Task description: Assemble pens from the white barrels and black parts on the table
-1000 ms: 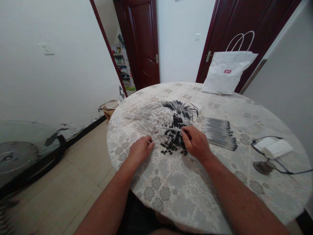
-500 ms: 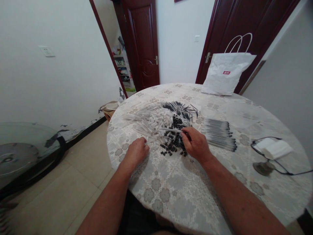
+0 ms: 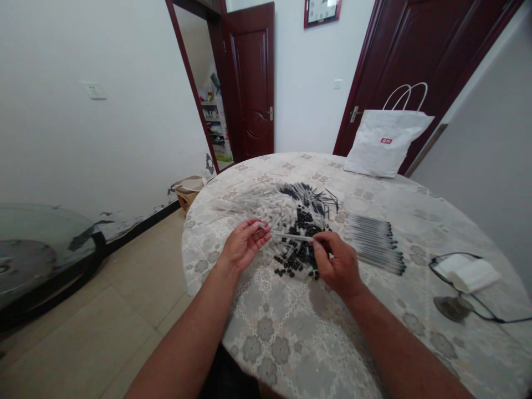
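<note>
My right hand pinches the right end of a thin, translucent pen barrel, held nearly level over the pile. My left hand, palm partly turned up, is at the barrel's other end. Between its thumb and forefinger shows a small whitish piece, too small to name surely. Below and behind the hands spread translucent white tubes, short whitish pieces, small black plugs and dark-tipped refills. To the right of my right hand, pens with black ends lie in a row.
The round table has a patterned cloth. A white paper bag stands at the back right. Glasses, folded white tissue and a dark round object lie at the right. A wall clock hangs behind.
My left hand has risen from the tablecloth toward the barrel's left end, fingers now on a small whitish piece. The right hand still holds the barrel. The view has tilted up slightly.
</note>
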`<state>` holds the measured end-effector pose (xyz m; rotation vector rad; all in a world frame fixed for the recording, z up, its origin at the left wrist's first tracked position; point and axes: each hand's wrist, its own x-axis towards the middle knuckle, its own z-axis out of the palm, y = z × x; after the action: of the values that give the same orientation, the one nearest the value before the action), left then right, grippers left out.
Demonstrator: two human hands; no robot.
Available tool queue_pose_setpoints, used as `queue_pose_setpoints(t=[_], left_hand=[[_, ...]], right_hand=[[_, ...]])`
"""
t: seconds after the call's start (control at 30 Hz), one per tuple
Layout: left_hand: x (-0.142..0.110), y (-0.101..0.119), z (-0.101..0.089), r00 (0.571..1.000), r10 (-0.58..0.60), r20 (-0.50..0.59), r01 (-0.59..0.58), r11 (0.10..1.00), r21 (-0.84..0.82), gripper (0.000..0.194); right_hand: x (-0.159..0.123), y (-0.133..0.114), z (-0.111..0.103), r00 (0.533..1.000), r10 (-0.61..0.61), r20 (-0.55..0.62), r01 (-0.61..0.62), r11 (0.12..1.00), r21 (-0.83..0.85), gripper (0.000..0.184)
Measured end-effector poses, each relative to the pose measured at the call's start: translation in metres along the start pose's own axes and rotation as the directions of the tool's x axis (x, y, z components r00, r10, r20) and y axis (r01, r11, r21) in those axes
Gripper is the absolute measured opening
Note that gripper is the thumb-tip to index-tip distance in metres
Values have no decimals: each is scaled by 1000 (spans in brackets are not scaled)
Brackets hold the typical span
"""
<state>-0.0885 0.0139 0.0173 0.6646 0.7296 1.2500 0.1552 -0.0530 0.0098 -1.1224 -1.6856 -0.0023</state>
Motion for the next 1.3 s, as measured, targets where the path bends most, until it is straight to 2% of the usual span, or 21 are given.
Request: queue_pose_setpoints(t=[0.17, 0.4, 0.6, 0.73, 0.87, 1.1, 1.2, 1.3], left_hand=[[6, -11, 6, 998, 26, 49, -25, 1000, -9, 24], [4, -19, 2, 998, 47, 43, -47, 999, -4, 26], [1, -22, 3, 998, 44, 54, -44, 999, 3, 27], [3, -23, 3, 998, 47, 46, -47, 999, 1, 28], [5, -23, 1, 998, 66, 1, -66, 998, -17, 30], [8, -20, 1, 996, 86, -37, -87, 996, -10, 28], [8, -20, 0, 993, 110, -28, -110, 994, 18, 26], [8, -21, -1, 993, 119, -14, -118, 992, 45, 25]], right_hand=[[-2, 3, 2, 1000, 23, -22, -23, 1000, -10, 11], [-5, 5, 6, 999, 28, -34, -29, 1000, -13, 13], [-5, 3, 10, 999, -32, -4, 32, 997, -70, 10], [-6, 7, 14, 988, -96, 119, 109, 988, -113, 11], [-7, 13, 18, 945, -213, 249, 254, 956, -148, 23], [-10, 10, 24, 907, -292, 303, 355, 917, -180, 30], [-10, 4, 25, 925, -256, 281, 300, 945, -128, 29], [-9, -5, 22, 954, -69, 293, 85, 996, -41, 26]])
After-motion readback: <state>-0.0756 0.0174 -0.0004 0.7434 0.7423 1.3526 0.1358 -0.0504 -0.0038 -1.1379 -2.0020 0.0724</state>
